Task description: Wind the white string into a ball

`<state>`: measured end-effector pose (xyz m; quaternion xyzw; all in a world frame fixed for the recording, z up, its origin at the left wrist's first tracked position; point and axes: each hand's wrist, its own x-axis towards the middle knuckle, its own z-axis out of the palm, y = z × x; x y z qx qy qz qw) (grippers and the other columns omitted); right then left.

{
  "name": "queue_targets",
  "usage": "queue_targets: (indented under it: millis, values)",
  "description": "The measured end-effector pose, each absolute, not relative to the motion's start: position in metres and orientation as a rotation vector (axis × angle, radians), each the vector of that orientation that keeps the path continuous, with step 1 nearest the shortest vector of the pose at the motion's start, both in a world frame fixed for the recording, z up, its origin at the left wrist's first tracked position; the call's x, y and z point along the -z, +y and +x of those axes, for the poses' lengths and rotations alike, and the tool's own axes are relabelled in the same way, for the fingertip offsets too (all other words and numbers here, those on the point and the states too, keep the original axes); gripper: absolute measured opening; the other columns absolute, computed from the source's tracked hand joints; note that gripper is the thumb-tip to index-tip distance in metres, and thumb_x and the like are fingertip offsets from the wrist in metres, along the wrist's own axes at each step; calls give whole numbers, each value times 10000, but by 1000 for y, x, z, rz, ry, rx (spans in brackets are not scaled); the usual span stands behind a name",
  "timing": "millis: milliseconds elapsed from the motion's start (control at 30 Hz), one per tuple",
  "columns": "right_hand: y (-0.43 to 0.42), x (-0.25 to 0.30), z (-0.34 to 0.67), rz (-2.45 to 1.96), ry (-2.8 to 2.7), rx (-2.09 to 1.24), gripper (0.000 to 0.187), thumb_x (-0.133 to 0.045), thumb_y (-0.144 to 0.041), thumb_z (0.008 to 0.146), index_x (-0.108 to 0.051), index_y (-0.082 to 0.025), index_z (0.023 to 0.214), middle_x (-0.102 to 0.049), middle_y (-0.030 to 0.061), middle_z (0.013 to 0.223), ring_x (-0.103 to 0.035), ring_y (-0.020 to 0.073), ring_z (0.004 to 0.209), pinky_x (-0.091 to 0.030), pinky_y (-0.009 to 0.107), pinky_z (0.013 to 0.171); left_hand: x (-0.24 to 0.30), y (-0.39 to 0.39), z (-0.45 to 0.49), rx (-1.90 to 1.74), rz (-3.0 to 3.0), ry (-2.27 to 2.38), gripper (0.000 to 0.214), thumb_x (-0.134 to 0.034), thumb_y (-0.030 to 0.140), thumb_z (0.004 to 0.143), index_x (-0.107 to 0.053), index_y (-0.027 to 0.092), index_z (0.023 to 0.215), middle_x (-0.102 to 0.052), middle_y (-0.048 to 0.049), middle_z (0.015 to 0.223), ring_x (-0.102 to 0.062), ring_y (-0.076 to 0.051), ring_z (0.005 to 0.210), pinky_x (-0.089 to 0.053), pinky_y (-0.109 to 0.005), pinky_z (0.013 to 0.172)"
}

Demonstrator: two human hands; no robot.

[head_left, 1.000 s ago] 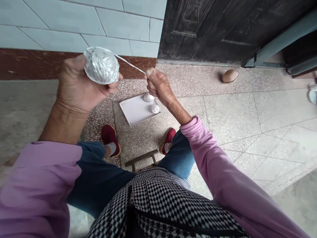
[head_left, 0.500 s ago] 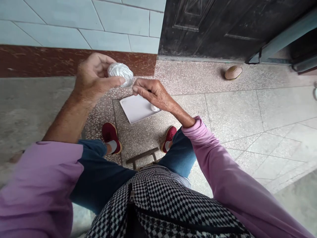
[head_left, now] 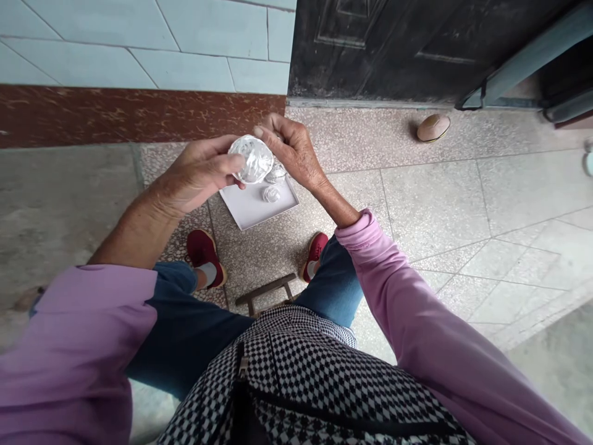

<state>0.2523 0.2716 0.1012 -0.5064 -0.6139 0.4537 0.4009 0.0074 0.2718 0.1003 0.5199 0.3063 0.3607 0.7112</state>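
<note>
A shiny white ball of wound cord (head_left: 251,159) sits between both hands in front of me. My left hand (head_left: 199,176) grips it from the left with closed fingers. My right hand (head_left: 291,148) presses its fingertips against the ball's right side. Below the hands a white tray (head_left: 245,207) lies on the floor with two smaller white balls (head_left: 272,193) on it.
I sit on a low wooden stool (head_left: 266,290), red shoes (head_left: 204,254) either side of the tray. A tiled wall with a red-brown base (head_left: 115,114) is ahead, a dark door (head_left: 380,49) at the right. A small oval object (head_left: 432,127) lies by the door.
The hands came down and together; the strand stretched between ball and right hand a second ago is gone, and the right fingers now rest on the ball.
</note>
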Motion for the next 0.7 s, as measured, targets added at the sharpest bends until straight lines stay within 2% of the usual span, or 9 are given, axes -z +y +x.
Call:
queue_targets:
  millis: [100, 167, 267, 367, 433, 500, 600, 700]
  values:
    - [279, -95, 251, -1254, -1578, -1124, 844, -816, -1122, 1009, -478, -371, 823, -657, 83, 902, -662, 367, 1119, -615, 496, 968, -95, 272, 10, -816, 1174, 715, 572, -1183, 389, 781, -944, 160, 1247, -911, -164, 1154, -829, -274, 933, -707, -341, 785]
    - [282, -92, 249, -1221, -1608, -1107, 860, -715, -1176, 1043, -489, -375, 824, -657, 73, 892, -632, 331, 1071, -599, 481, 980, -94, 274, 10, -868, 1132, 755, 593, -1193, 376, 710, -938, 171, 1204, -911, -159, 1139, -831, -291, 954, -731, -363, 791]
    - [276, -91, 243, -1132, -1681, -1098, 845, -629, -1194, 1056, -567, -380, 837, -713, 81, 932, -662, 314, 1011, -600, 489, 1001, -99, 282, 7, -1000, 1037, 793, 583, -1160, 370, 642, -900, 257, 1152, -914, -134, 1210, -835, -320, 1034, -757, -384, 761]
    - [258, -97, 233, -1112, -1764, -1152, 805, -643, -1122, 1106, -629, -365, 834, -755, 77, 932, -741, 312, 976, -633, 495, 1013, -103, 292, -2, -1122, 1009, 819, 546, -1112, 419, 664, -831, 331, 1123, -905, -90, 1291, -826, -321, 1107, -776, -409, 811]
    - [247, -104, 227, -1175, -1829, -1210, 759, -679, -1033, 1184, -652, -351, 851, -785, 65, 938, -797, 321, 1027, -677, 483, 1020, -101, 296, -7, -1147, 1045, 879, 547, -1095, 433, 694, -793, 323, 1135, -888, -86, 1302, -831, -323, 1144, -789, -444, 888]
    - [240, -110, 226, -1196, -1909, -1244, 719, -689, -974, 1231, -675, -344, 886, -816, 54, 973, -833, 326, 1093, -719, 467, 1033, -95, 299, -10, -1161, 1104, 982, 603, -1107, 409, 664, -773, 290, 1152, -880, -92, 1261, -833, -316, 1114, -773, -449, 885]
    - [245, -115, 234, -1084, -1966, -1188, 714, -634, -1024, 1169, -689, -361, 909, -820, 60, 1002, -841, 326, 1097, -742, 451, 1008, -89, 297, -8, -1188, 1202, 1077, 652, -1117, 362, 578, -783, 236, 1124, -876, -84, 1116, -797, -271, 970, -728, -426, 876]
    - [259, -113, 248, -1118, -1929, -1080, 713, -668, -1077, 1085, -722, -384, 929, -830, 91, 1018, -838, 380, 1127, -743, 497, 945, -94, 287, -3, -1050, 1299, 1039, 571, -1102, 322, 625, -868, 188, 1128, -897, -83, 1092, -786, -246, 948, -706, -400, 945]
